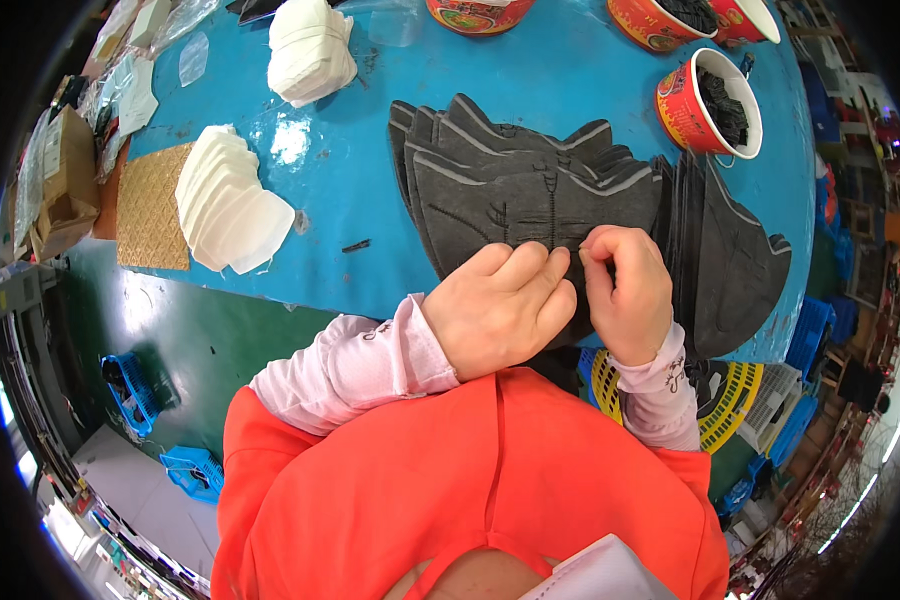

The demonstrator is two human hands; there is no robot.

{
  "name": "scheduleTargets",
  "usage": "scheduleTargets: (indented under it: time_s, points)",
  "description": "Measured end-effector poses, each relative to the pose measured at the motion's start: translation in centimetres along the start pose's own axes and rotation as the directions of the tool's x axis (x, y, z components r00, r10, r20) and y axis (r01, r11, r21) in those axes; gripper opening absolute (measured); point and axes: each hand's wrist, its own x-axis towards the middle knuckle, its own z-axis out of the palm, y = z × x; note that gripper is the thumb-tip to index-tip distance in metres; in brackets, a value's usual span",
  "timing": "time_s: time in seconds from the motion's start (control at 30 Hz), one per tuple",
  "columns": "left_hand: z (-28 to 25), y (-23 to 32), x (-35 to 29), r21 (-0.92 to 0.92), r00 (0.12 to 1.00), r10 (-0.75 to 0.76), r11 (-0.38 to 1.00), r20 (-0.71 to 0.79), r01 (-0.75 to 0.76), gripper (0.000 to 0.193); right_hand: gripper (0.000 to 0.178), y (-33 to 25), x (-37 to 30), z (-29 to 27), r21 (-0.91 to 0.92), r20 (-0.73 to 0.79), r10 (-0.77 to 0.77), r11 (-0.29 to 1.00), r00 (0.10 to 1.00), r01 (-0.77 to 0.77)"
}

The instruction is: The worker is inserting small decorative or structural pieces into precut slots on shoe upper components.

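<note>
A fanned pile of dark grey, flat cut pieces (pixel 590 200) with light curved edge lines lies on the blue table in front of me. Over its near edge rests my left hand (pixel 510 305), closed, with its fingers curled in. Close beside it my right hand (pixel 630 290) is closed in a pinch, thumb against forefinger. The two sets of fingertips almost meet above the grey pieces. Whatever is between them is too small or hidden to make out. Just right of my right hand stands a second stack of dark pieces (pixel 735 270), partly on edge.
White cut pieces (pixel 230 205) fan out at the left beside a brown patterned board (pixel 155 205). Behind them sits a white bundle (pixel 310 50). A red paper tub (pixel 685 110) with black bits stands at the far right, near other tubs. Blue baskets (pixel 192 472) are on the floor.
</note>
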Motion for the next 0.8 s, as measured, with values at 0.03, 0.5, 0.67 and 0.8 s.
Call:
scheduleTargets:
  time_s: [0.03,0.5,0.67,0.8]
  points:
    - [0.0,0.0,0.0,0.020,1.000,0.012,1.000,0.008,-0.012,0.027,0.025,-0.3,-0.3,-0.1,0.107,-0.013,0.154,0.983,0.988,-0.152]
    - [-0.5,-0.5,-0.7,-0.124,0.994,-0.004,0.992,-0.107,-0.009,0.025,0.019,0.1,-1.4,1.3,0.530,-0.086,0.453,0.775,0.887,-0.344]
    - [-1.6,0.4,-2.8,-0.826,0.923,-0.371,0.548,-0.099,0.131,0.022,0.029,-3.0,-3.4,0.4,0.723,-0.095,0.271,0.680,0.958,-0.121]
    - [-1.7,0.7,-3.1,-0.938,0.917,-0.398,0.319,-0.005,0.133,0.019,0.024,-4.5,-3.7,1.8,0.801,-0.047,0.222,0.591,0.974,-0.096]
